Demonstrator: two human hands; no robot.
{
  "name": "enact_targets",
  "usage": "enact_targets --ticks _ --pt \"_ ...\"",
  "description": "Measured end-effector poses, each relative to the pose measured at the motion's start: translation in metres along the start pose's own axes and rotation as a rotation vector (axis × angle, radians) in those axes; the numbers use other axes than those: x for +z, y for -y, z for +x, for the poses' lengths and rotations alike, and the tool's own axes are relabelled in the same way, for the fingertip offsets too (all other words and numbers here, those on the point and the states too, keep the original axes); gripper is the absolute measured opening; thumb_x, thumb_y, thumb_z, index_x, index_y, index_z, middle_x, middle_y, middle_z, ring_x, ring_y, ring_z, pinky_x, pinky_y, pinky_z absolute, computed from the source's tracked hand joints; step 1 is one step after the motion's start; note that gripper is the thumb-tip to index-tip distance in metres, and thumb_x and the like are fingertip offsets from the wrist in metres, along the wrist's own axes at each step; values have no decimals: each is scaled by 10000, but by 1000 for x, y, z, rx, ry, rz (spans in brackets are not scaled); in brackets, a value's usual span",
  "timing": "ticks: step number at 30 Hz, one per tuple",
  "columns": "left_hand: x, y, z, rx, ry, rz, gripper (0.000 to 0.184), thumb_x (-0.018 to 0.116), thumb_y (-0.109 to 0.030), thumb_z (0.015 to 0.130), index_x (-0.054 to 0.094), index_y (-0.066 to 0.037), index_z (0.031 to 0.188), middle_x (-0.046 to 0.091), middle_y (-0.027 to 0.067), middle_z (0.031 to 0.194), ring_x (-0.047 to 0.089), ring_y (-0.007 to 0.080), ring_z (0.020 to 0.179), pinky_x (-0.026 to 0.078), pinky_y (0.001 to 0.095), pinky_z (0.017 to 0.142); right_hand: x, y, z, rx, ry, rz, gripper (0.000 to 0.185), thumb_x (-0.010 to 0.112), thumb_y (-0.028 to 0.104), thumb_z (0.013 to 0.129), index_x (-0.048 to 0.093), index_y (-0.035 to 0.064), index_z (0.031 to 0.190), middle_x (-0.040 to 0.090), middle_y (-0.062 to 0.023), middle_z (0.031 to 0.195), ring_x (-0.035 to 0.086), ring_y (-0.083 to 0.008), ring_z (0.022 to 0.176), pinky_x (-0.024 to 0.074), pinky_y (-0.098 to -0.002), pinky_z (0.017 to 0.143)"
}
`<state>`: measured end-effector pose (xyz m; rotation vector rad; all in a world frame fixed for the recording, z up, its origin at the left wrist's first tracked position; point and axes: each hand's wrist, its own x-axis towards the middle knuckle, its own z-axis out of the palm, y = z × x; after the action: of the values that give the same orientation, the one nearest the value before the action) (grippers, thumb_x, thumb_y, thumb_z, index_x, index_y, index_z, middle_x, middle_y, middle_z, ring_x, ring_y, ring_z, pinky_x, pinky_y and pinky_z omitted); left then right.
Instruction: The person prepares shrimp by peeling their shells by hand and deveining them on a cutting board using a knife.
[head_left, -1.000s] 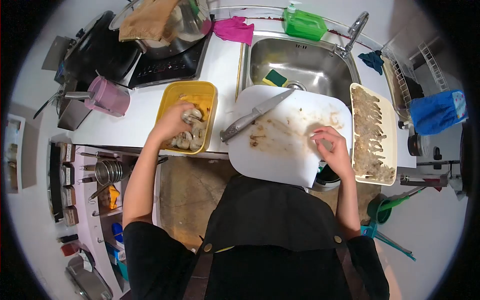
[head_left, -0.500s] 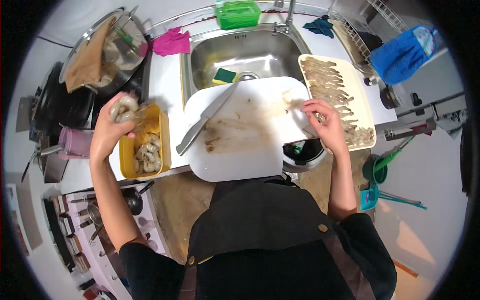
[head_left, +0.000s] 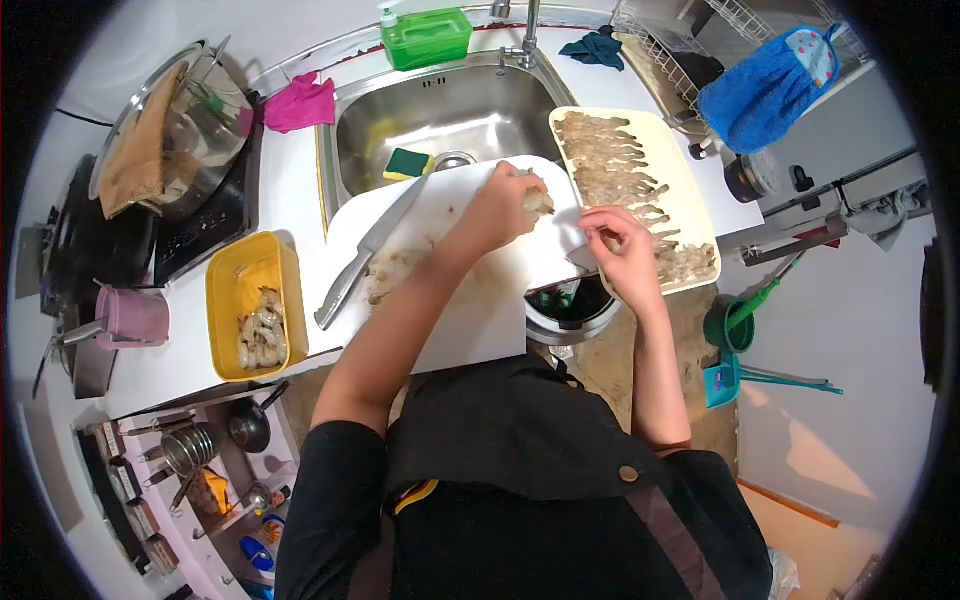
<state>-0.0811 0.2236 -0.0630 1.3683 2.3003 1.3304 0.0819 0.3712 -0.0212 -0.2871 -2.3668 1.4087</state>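
A: Where to look for the shrimp (head_left: 537, 203)?

B: In the left hand (head_left: 497, 210), gripped firmly, above the right part of the white cutting board (head_left: 490, 320). Too hidden by the fingers to count.

A: And in the right hand (head_left: 622, 255)?

B: Bent, with fingertips near together, by the board's right edge. Impossible to tell whether pinching anything.

A: On the board itself?

B: Aslant along the left side, a knife (head_left: 372, 245), with blade toward the sink (head_left: 365, 125). Brownish smears too.

A: Farther out?

B: To the left, more shrimp in a yellow container (head_left: 225, 300). To the right, rows of shrimp on a cream tray (head_left: 690, 200). Below the board's right edge, a bin (head_left: 593, 330). In the sink, a sponge (head_left: 410, 163).
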Motion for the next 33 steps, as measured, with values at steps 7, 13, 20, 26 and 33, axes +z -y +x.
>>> enact_targets --ticks 7,13,20,26,33 --pt "-106 -24 -41 -287 -9 -120 273 687 -1 799 694 -30 1070 694 76 966 678 155 828 564 264 602 25 -8 22 7 88 -205 179 618 -28 768 683 -3 933 645 -133 946 625 -203 836 508 -301 740" --pt "-232 -6 -170 -593 -448 259 204 630 -55 804 707 0 984 685 116 736 640 135 686 508 288 668 50 -7 50 -22 216 -430 171 678 38 723 656 1 888 628 -182 913 630 -316 827 504 -377 763" --pt "-266 -12 -265 -894 -422 280 239 639 26 802 693 8 1034 712 120 922 672 148 800 528 283 700 55 -7 55 66 251 -551 156 671 10 668 624 -58 800 639 -227 792 622 -395 747 508 -411 713" --pt "-176 -35 -197 -457 -373 386 242 608 8 794 698 -49 1012 668 117 971 641 258 837 528 360 749 20 26 56 92 96 -461 167 679 8 769 681 -64 920 684 -165 820 668 -208 721 527 -306 683" --pt "-116 5 -148 -551 -52 621 504 689 -69 698 517 -129 1167 549 152 1074 536 428 1007 499 460 814 75 47 34 -121 234 -33 185 605 -77 737 680 26 871 602 -62 842 563 -92 724 455 -242 603"
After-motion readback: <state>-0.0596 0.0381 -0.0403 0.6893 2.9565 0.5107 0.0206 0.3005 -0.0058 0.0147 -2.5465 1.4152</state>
